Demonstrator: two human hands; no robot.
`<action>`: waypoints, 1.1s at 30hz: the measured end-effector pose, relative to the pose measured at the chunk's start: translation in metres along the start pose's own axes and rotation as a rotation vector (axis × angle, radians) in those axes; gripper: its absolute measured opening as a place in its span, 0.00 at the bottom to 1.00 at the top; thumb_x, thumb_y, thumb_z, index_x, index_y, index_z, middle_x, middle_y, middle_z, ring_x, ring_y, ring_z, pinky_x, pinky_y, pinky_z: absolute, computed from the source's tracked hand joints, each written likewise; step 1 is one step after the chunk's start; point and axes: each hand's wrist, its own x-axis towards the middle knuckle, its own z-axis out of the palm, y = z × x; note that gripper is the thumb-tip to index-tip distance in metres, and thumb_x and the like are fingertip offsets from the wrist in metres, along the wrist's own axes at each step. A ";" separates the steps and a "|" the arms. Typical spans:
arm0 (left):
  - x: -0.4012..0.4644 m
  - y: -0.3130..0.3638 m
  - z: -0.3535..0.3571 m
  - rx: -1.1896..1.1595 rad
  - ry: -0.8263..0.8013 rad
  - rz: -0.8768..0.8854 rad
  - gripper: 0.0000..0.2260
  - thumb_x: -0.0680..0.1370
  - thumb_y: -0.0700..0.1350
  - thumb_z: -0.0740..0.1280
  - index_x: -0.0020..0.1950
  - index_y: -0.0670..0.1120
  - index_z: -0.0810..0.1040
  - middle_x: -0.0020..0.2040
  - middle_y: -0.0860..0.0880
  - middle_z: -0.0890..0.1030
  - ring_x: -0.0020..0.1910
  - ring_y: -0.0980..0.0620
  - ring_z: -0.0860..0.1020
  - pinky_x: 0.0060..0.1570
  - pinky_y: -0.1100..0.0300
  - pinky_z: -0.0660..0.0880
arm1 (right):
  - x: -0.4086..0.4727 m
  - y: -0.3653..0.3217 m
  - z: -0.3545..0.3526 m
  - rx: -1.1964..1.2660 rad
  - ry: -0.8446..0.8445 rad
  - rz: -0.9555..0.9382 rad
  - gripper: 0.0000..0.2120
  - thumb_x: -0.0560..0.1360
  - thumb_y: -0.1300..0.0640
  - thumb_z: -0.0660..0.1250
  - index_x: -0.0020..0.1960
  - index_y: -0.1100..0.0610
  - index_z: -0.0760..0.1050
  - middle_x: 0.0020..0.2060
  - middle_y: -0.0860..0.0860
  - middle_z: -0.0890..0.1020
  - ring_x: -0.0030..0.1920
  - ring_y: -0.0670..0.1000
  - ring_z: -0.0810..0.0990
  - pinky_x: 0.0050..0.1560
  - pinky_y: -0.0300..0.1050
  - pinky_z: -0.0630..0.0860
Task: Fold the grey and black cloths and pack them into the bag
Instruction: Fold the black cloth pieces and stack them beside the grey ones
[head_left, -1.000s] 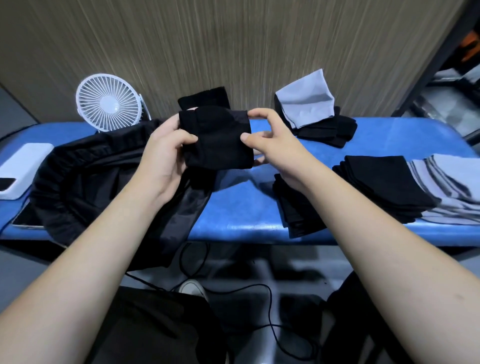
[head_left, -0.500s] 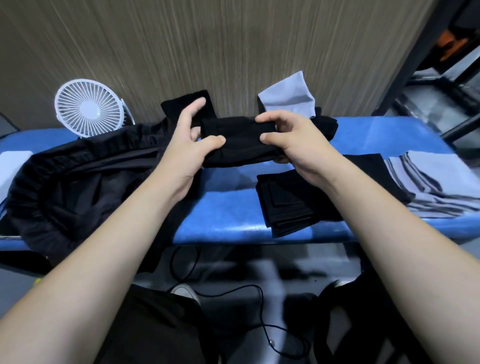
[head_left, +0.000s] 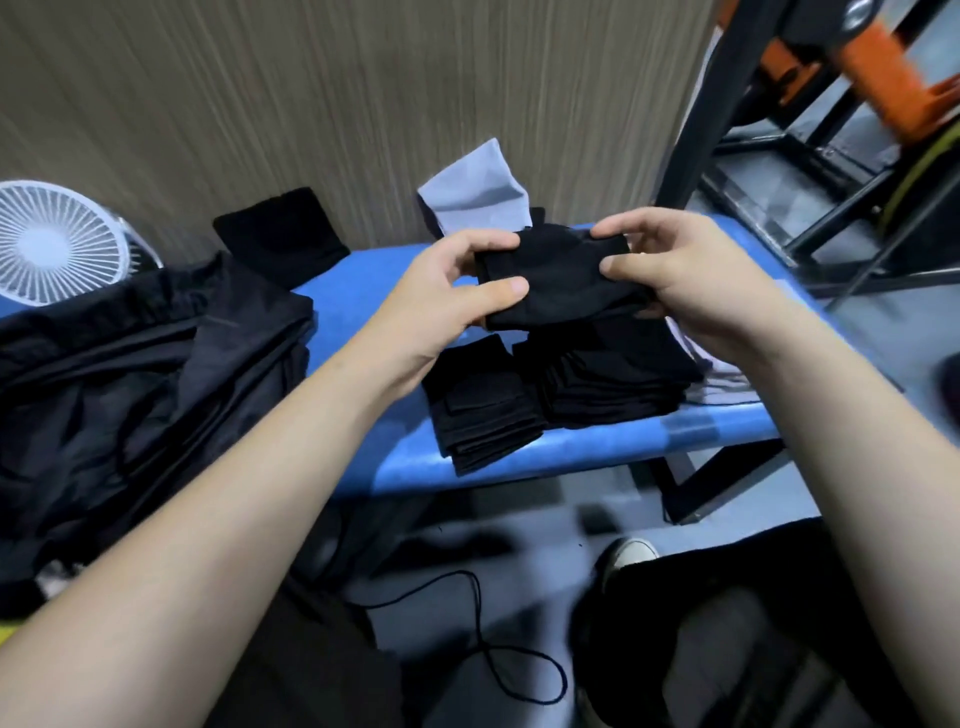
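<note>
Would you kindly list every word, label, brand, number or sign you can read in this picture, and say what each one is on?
None: no text can be read in the head view.
The black cloth held by the left hand and right hand is plain.
The folded black stacks, grey cloth, black bag and white fan show no label or print.

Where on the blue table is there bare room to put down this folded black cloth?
Bare blue table shows between the black bag and the near stack of black cloths, and along the front edge. The right side is crowded: black stacks and grey cloths lie under the held cloth, pinched by left hand and right hand.
</note>
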 end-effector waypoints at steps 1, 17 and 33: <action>0.002 -0.001 0.006 0.011 -0.008 -0.001 0.16 0.77 0.37 0.72 0.63 0.47 0.79 0.62 0.44 0.81 0.54 0.54 0.81 0.46 0.64 0.77 | -0.003 0.002 -0.007 -0.041 0.012 -0.002 0.11 0.76 0.63 0.69 0.55 0.50 0.81 0.44 0.53 0.74 0.41 0.49 0.74 0.30 0.38 0.72; 0.012 -0.012 0.048 0.234 -0.139 -0.087 0.19 0.74 0.46 0.76 0.64 0.52 0.79 0.63 0.53 0.79 0.36 0.54 0.79 0.45 0.55 0.78 | -0.013 0.017 -0.036 -0.786 0.000 -0.007 0.16 0.75 0.60 0.72 0.62 0.53 0.78 0.50 0.48 0.76 0.47 0.48 0.73 0.46 0.37 0.64; 0.012 -0.025 0.038 0.635 -0.097 0.078 0.13 0.76 0.55 0.73 0.59 0.56 0.77 0.52 0.54 0.68 0.37 0.62 0.70 0.49 0.63 0.71 | -0.012 0.021 -0.027 -0.934 -0.035 -0.128 0.10 0.76 0.53 0.70 0.57 0.51 0.75 0.50 0.50 0.72 0.48 0.54 0.75 0.51 0.49 0.73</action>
